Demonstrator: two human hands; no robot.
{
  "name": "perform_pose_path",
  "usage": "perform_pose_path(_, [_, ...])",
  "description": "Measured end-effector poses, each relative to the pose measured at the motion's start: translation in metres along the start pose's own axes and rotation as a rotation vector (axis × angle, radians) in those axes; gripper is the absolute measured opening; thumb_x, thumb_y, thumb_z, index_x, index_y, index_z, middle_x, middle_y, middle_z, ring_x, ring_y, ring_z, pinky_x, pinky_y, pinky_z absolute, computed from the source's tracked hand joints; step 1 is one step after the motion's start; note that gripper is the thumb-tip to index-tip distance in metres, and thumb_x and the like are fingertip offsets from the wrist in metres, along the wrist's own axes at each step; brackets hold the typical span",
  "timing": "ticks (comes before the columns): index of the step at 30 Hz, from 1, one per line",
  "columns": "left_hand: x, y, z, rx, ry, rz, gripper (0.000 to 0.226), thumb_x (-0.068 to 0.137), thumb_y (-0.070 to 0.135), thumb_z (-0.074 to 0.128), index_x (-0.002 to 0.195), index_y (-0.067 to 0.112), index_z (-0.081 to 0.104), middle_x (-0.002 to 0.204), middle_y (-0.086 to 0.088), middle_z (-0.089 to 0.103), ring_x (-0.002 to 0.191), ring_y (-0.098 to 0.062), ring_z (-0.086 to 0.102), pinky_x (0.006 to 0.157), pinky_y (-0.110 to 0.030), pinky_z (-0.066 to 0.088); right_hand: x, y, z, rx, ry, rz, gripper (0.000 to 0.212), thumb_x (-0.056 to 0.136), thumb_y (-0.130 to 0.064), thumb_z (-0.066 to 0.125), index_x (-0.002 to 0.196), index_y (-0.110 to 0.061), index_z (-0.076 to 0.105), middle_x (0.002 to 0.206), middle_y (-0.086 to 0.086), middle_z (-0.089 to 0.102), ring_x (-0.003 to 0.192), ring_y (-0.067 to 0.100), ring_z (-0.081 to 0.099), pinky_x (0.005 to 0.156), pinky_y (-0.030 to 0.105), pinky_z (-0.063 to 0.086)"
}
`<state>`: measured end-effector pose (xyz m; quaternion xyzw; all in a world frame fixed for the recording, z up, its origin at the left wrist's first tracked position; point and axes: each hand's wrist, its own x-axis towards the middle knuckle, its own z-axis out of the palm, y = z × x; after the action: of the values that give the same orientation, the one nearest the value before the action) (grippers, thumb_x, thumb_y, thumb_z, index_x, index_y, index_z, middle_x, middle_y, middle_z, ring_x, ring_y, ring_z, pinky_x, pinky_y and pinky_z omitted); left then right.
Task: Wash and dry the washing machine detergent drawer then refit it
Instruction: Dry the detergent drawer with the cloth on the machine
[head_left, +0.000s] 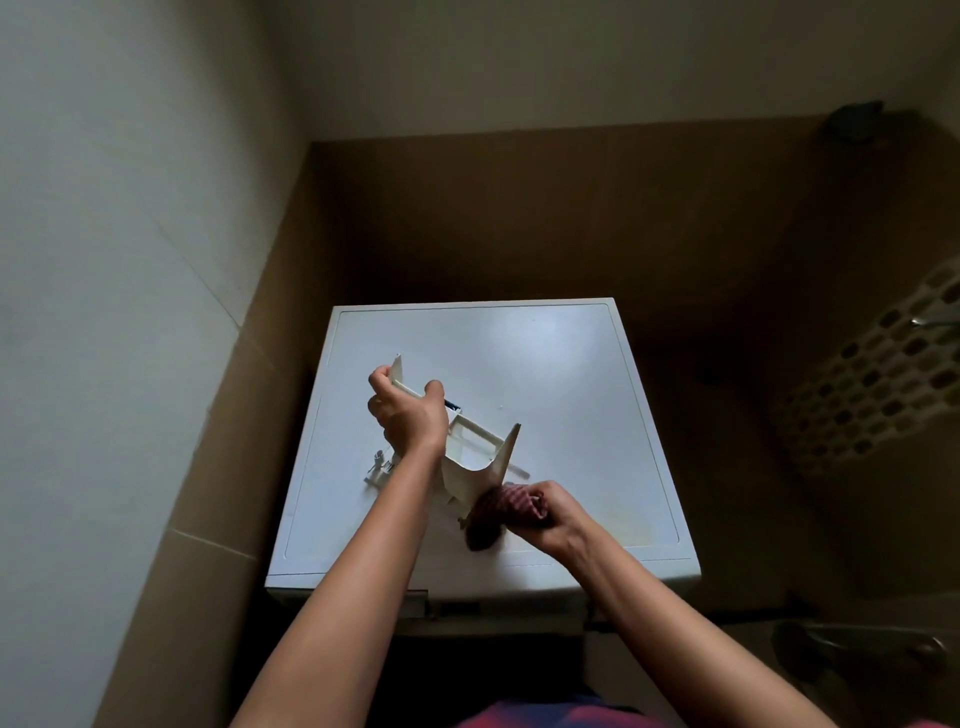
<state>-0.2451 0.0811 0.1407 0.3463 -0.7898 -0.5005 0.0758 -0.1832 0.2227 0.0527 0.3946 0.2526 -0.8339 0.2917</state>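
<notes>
1. Head view - a dim corner with pale wall above brown tiles, where a white washing machine (561, 364) stands with its flat top facing the camera.
2. The detergent drawer (475, 460) sits over the middle of that top, tilted, with its far end raised. Whether its near end touches the lid cannot be told.
3. The left hand (405, 415) grips the drawer's far end, its fingers and thumb curled round the side rail.
4. The right hand (553, 512) is clenched on a bunched red checked cloth (496, 514). The cloth bulges out beyond the knuckles and presses against the drawer's curved front panel at the near end.
5. The drawer spans the gap between the two sets of fingers, one end in the left grip and the other against the cloth.
6. A small white plastic insert (381, 467) lies on the machine top, just beside the left wrist and nearer the camera than the left fingers.
7. A pale perforated basket (878, 374) hangs in shadow well beyond the right hand, apart from the machine.
8. Bare forearms reach in from the bottom edge - a strip of pink clothing shows between them.
</notes>
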Motion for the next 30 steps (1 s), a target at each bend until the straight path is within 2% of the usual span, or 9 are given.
perform_pose_path(5, [0.001,0.002,-0.007,-0.053,-0.047,-0.127,0.052,0.089,0.032,0.056,0.133,0.022,0.03,0.132,-0.016,0.034,0.102,-0.04,0.051,0.079,-0.043,0.052,-0.006,-0.016,0.008,-0.058,-0.111,-0.115,0.029,0.065,0.012,0.035,0.084,-0.007,0.048,0.071,0.005,0.042,0.053,0.013,0.044,0.051,0.024,0.043])
perform_pose_path(10, [0.011,-0.006,-0.029,0.071,-0.115,-0.133,0.05,0.093,0.049,0.043,0.131,0.019,0.031,0.133,-0.02,0.034,0.109,-0.036,0.046,0.072,-0.035,0.038,-0.018,-0.031,0.029,-0.134,-0.133,-0.229,0.007,0.082,-0.008,0.051,0.079,-0.008,0.057,0.074,0.007,0.055,0.067,0.019,0.054,0.068,0.031,0.046])
perform_pose_path(14, [0.016,-0.014,-0.048,0.152,-0.166,-0.06,0.055,0.094,0.056,0.039,0.135,0.019,0.04,0.136,-0.022,0.038,0.095,-0.028,0.047,0.076,-0.032,0.037,-0.033,-0.056,0.052,-0.269,-0.22,-0.299,0.022,0.089,-0.02,0.046,0.092,-0.006,0.061,0.081,0.009,0.059,0.07,0.02,0.055,0.065,0.029,0.046])
perform_pose_path(16, [0.014,-0.016,-0.054,0.215,-0.182,-0.03,0.055,0.095,0.056,0.036,0.132,0.016,0.045,0.135,-0.022,0.043,0.107,-0.03,0.049,0.079,-0.032,0.036,-0.038,-0.067,0.063,-0.355,-0.273,-0.338,0.024,0.086,-0.022,0.047,0.1,-0.006,0.059,0.085,0.01,0.056,0.072,0.02,0.053,0.066,0.029,0.043])
perform_pose_path(20, [0.013,-0.02,-0.064,0.282,-0.18,-0.008,0.055,0.098,0.05,0.031,0.12,0.005,0.053,0.126,-0.021,0.05,0.121,-0.032,0.042,0.092,-0.038,0.036,-0.041,-0.075,0.076,-0.536,-0.236,-0.41,0.021,0.09,-0.026,0.044,0.091,-0.008,0.056,0.078,0.009,0.05,0.066,0.018,0.048,0.06,0.028,0.038])
perform_pose_path(22, [0.015,-0.023,-0.068,0.282,-0.163,0.019,0.053,0.099,0.046,0.031,0.105,0.001,0.059,0.122,-0.023,0.05,0.116,-0.032,0.043,0.093,-0.038,0.036,-0.038,-0.074,0.076,-0.527,-0.214,-0.394,0.026,0.092,-0.031,0.041,0.09,-0.01,0.057,0.079,0.009,0.051,0.064,0.018,0.048,0.059,0.029,0.038])
perform_pose_path(25, [0.012,-0.032,-0.071,0.253,-0.167,0.04,0.042,0.098,0.041,0.037,0.077,0.007,0.049,0.095,-0.016,0.055,0.092,-0.031,0.05,0.075,-0.034,0.036,-0.028,-0.069,0.07,-0.489,-0.187,-0.334,0.04,0.096,-0.037,0.032,0.098,-0.012,0.063,0.075,0.006,0.06,0.052,0.017,0.051,0.053,0.022,0.043])
perform_pose_path(27, [0.006,-0.037,-0.071,0.227,-0.175,0.043,0.036,0.098,0.039,0.041,0.079,0.009,0.048,0.083,-0.009,0.054,0.082,-0.027,0.051,0.069,-0.032,0.035,-0.017,-0.06,0.065,-0.509,-0.139,-0.323,0.041,0.1,-0.031,0.027,0.086,-0.012,0.061,0.062,0.0,0.061,0.045,0.012,0.054,0.044,0.016,0.041])
perform_pose_path(30, [-0.003,-0.041,-0.071,0.237,-0.165,0.091,0.036,0.098,0.039,0.044,0.089,0.005,0.052,0.082,-0.008,0.057,0.08,-0.026,0.052,0.069,-0.03,0.036,-0.004,-0.042,0.067,-0.553,-0.015,-0.339,0.038,0.099,-0.017,0.03,0.062,-0.018,0.036,0.056,-0.001,0.043,0.046,0.01,0.043,0.041,0.013,0.038])
